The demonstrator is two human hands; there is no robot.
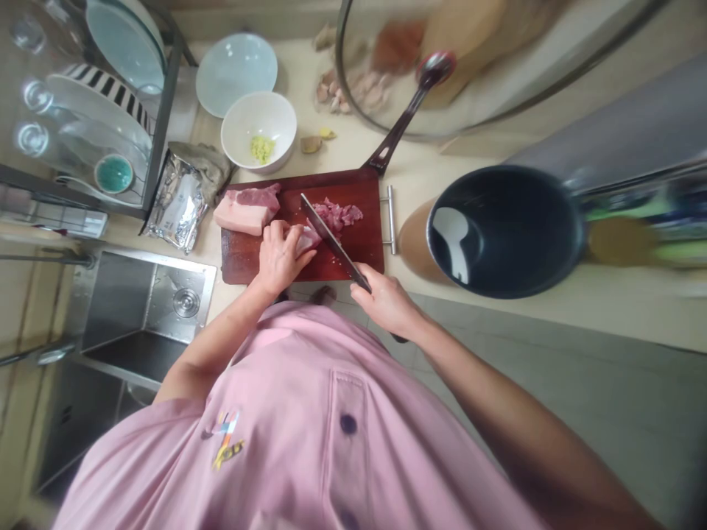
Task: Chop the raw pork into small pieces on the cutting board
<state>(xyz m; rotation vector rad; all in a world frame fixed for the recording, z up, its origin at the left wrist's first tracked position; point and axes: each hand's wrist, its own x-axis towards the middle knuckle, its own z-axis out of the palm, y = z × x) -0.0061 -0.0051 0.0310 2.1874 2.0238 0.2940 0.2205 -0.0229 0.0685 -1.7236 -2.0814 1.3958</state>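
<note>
My right hand (389,298) is closed around the black handle of a kitchen knife (330,239), its blade slanting up and left across the board. Beneath the fingers of my left hand (280,258) lies a strip of raw meat (309,239), pressed down on the dark red cutting board (243,258) beside the blade. Small chopped meat pieces (339,213) are heaped just right of the blade. At the board's left end rests a larger slab of raw pork (246,213) with a pale layer of skin or fat.
Behind the board stand a white bowl (281,125) with chopped yellow-green bits and a pale blue plate (237,70). A deep dark pot (508,235) holding a white spoon is at right. A glass lid (353,96), a sink (118,294) and a dish rack (163,110) surround the area.
</note>
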